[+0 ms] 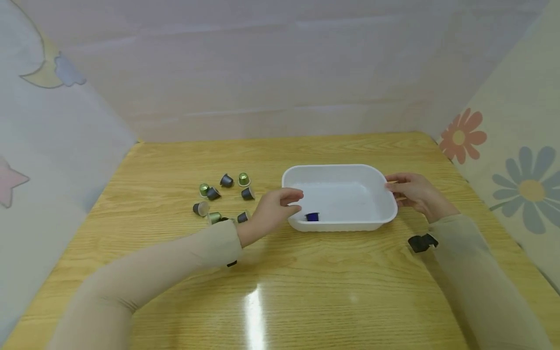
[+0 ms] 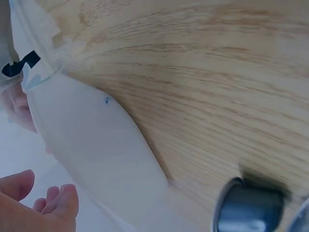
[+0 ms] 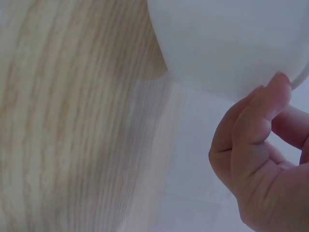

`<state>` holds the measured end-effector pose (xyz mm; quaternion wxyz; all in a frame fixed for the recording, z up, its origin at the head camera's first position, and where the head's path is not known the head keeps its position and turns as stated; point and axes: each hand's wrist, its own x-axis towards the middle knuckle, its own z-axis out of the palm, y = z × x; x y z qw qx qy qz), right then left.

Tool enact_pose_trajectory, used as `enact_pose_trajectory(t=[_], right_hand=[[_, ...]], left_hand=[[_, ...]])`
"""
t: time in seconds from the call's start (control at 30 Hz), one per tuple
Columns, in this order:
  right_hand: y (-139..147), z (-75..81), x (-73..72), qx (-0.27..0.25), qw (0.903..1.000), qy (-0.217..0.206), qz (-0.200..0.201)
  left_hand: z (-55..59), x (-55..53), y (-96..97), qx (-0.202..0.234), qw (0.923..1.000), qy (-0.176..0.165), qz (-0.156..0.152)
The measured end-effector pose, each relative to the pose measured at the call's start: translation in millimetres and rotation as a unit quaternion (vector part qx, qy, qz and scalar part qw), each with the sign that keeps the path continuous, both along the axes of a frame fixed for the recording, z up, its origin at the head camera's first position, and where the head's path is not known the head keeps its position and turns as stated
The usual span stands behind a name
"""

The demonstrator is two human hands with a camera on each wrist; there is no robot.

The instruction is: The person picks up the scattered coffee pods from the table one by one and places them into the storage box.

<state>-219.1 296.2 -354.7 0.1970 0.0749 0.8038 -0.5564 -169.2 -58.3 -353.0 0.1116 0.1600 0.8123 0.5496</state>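
Note:
A white plastic basin (image 1: 337, 226) sits on the wooden table, with one dark blue coffee capsule (image 1: 312, 217) lying at its front left inside. Over the left rim reaches my left hand (image 1: 275, 209), its thumb and fingers apart with nothing between them. My right hand (image 1: 413, 192) holds the basin's right rim; the right wrist view shows bent fingers (image 3: 256, 121) against the outer wall near the rim. Left of the basin, several loose coffee capsules lie scattered, among them a green one (image 1: 243, 179) and a dark one (image 1: 226, 180). My left forearm partly hides the nearest capsules.
The wooden table (image 1: 332, 287) extends in front of the basin. A pale cloth wall (image 1: 280, 87) stands behind it, with patterned cloth walls on both sides, flowers (image 1: 531, 190) on the right. A dark capsule (image 2: 251, 208) lies close by in the left wrist view.

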Motion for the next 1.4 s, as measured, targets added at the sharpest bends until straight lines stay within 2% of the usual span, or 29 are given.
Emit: enact_pose_trajectory(t=[0.2, 0.33, 0.43, 0.87, 1.17, 1.4], right_hand=[[2, -0.9, -0.7, -0.001, 1.0000, -0.001, -0.004], [2, -1.4, -0.6, 0.003, 1.0000, 0.002, -0.003], [3, -1.2, 0.1, 0.005, 1.0000, 0.003, -0.002], [0, -1.2, -1.0, 0.000, 1.0000, 0.002, -0.003], [1, -1.6, -0.4, -0.004, 1.0000, 0.000, -0.002], [1, -0.6, 0.7, -0.001, 1.0000, -0.003, -0.002]], left_hand=[[3.4, 4.7, -21.2, 0.026, 0.9988, 0.017, 0.038], [4.6, 9.3, -36.2, 0.025, 0.9976, 0.031, 0.057], [4.2, 12.7, -46.4, 0.022, 0.9972, 0.027, 0.067], [-13.2, 24.7, -82.8, 0.013, 0.9922, 0.010, 0.124], [-23.5, 31.0, -99.3, -0.006, 0.9906, 0.014, 0.136], [-23.3, 34.6, -110.0, -0.036, 0.9894, 0.003, 0.141]])
